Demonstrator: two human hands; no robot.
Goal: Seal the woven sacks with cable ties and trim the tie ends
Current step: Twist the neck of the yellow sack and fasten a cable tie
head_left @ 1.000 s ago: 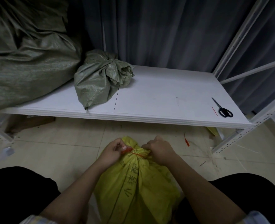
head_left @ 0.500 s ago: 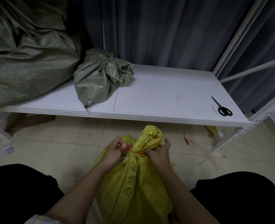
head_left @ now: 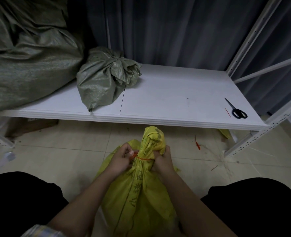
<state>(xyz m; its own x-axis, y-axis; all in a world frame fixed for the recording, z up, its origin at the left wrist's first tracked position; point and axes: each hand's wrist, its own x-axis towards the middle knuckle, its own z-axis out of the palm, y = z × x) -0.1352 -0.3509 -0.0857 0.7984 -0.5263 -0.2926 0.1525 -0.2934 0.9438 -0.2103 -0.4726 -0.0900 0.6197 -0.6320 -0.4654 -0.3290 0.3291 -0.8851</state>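
A yellow woven sack (head_left: pixel 138 194) stands on the floor between my knees, its gathered neck sticking up. An orange cable tie (head_left: pixel 142 158) runs around that neck. My left hand (head_left: pixel 121 159) pinches the tie's end at the left side of the neck. My right hand (head_left: pixel 163 161) grips the bunched neck from the right, just below the tuft. Black-handled scissors (head_left: pixel 236 110) lie on the white shelf board (head_left: pixel 175 98) at the far right, with a thin red tie offcut (head_left: pixel 227 112) beside them.
A small tied green sack (head_left: pixel 105 79) lies on the shelf, and a large green sack (head_left: pixel 25 53) fills its left end. White rack uprights (head_left: pixel 254 139) stand at the right. Tie scraps (head_left: pixel 197 144) litter the tiled floor.
The sack's neck has risen into an upright tuft between my hands. My right hand moved from the top of the neck to its right side. The left hand keeps its pinch on the tie.
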